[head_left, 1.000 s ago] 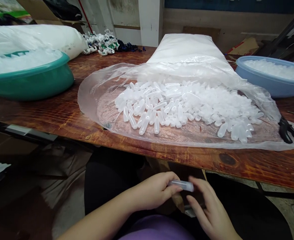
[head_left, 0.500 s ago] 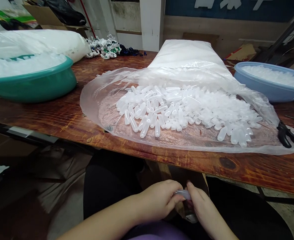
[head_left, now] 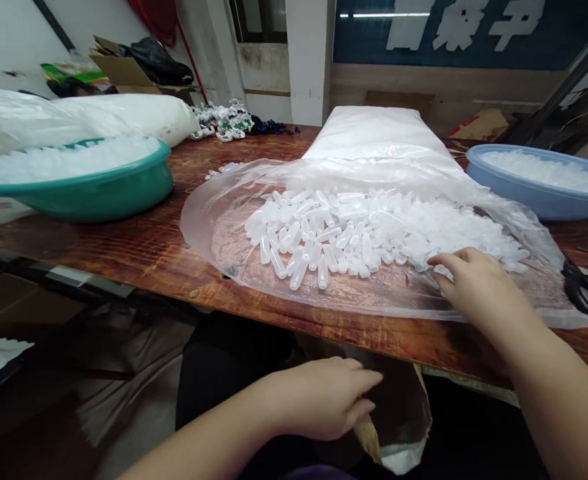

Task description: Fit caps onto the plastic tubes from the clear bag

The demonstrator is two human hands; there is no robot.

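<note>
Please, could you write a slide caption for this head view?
Right hand at the front of a pile of translucent pieces, left hand beside an open bag below the table edge.

Small tubes (head_left: 374, 227) were milky white. Surface (head_left: 124, 260) was reddish brown, darkly streaked. Left basin (head_left: 104, 199) was teal green, right basin (head_left: 529, 199) light blue. Tool handles (head_left: 577, 290) were black. Wall board (head_left: 364, 43) was dark blue, characters (head_left: 458, 25) white.

Wooden table (head_left: 144, 248); white pillar (head_left: 308, 63); dark-blue board (head_left: 361, 43), 3 white characters (head_left: 408, 33); dark-framed window (head_left: 263, 20).
</note>
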